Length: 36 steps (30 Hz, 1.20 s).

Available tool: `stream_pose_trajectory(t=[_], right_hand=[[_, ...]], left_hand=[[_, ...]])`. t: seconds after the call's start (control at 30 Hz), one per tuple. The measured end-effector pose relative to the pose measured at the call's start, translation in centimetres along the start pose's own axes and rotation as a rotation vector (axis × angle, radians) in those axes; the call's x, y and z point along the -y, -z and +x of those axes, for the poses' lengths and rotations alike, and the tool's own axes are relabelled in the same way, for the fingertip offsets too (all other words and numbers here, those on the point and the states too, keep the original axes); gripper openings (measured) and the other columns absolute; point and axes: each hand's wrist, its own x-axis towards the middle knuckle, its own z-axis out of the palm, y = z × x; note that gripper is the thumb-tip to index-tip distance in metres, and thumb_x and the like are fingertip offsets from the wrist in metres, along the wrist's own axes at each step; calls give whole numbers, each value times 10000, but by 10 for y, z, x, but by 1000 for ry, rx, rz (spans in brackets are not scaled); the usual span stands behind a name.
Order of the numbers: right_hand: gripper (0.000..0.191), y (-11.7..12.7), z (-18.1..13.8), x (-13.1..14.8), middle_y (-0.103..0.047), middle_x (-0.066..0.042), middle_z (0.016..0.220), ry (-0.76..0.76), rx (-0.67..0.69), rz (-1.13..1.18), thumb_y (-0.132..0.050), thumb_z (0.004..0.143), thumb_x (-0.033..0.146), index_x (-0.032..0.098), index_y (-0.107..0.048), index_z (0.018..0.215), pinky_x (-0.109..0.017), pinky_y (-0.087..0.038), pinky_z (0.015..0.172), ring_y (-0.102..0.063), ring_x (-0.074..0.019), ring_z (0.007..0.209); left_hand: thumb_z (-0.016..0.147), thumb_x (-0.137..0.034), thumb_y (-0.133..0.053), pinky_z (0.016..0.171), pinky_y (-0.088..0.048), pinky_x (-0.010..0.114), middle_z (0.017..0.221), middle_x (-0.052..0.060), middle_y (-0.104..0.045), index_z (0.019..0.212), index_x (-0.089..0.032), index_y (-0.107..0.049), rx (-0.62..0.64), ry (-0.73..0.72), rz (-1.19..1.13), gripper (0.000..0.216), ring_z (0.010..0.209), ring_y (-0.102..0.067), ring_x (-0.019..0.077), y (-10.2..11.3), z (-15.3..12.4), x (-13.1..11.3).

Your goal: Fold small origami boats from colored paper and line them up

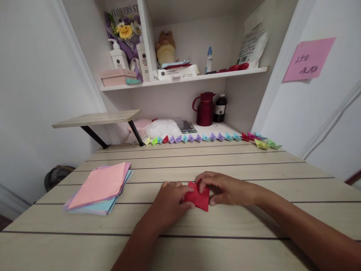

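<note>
A small red folded paper (202, 199) lies on the wooden table in front of me. My left hand (175, 197) grips its left side, fingers on top and thumb along the near edge. From the right, my right hand (222, 187) curves over the paper. Its index fingertip touches the upper part of the sheet, while the thumb rests by the right edge with a gap between the two. The other right fingers are bent beyond the paper's far side. Parts of the paper are hidden under the fingers.
To the left lies a stack of coloured paper sheets (98, 184). A row of small folded paper boats (199, 138) runs along the table's back edge. Behind them are a dark red jug (205, 110), a dark bottle (220, 109) and a raised wooden stand (96, 118).
</note>
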Motion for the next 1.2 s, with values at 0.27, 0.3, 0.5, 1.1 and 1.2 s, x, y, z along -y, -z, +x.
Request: stream_pose_trajectory(t=[0.27, 0.3, 0.5, 1.1, 1.2], right_hand=[[106, -4, 8, -7, -664, -41, 1025, 3, -119, 34, -545, 888, 270, 215, -636, 891, -318, -459, 851, -598, -187, 925], [111, -6, 10, -8, -666, -42, 1010, -6, -134, 32, -546, 888, 275, 213, -636, 875, -315, -462, 841, -602, -186, 911], [82, -16, 16, -11, -627, -42, 892, -81, -244, -82, -547, 864, 239, 206, -614, 832, -292, -458, 749, -587, -176, 814], [140, -30, 21, -16, -575, -3, 928, -117, -375, -134, -600, 794, 143, 247, -614, 886, -279, -449, 711, -574, -157, 802], [216, -29, 22, -20, -587, -18, 985, -75, -327, -139, -580, 836, 161, 295, -697, 960, -298, -459, 817, -591, -178, 924]], left_hand=[[850, -410, -593, 826, -359, 336, 839, -4, -670, 1099, -298, -667, -4, 2, -28, 283, 831, -585, 193, 2, 2, -2], [846, -418, -597, 825, -357, 335, 843, -8, -675, 1090, -293, -665, -9, 7, -38, 282, 827, -589, 191, 1, 3, -2], [858, -294, -546, 788, -343, 317, 731, -36, -663, 845, -225, -630, -106, 116, -57, 109, 695, -574, 154, -9, 10, 0], [831, -219, -560, 783, -326, 325, 846, -14, -609, 815, -226, -556, -174, 147, 100, 18, 800, -565, 171, -20, 14, -1], [825, -196, -564, 812, -340, 321, 1011, -4, -580, 981, -287, -605, -185, 109, 59, 184, 930, -565, 176, -20, 14, 1]])
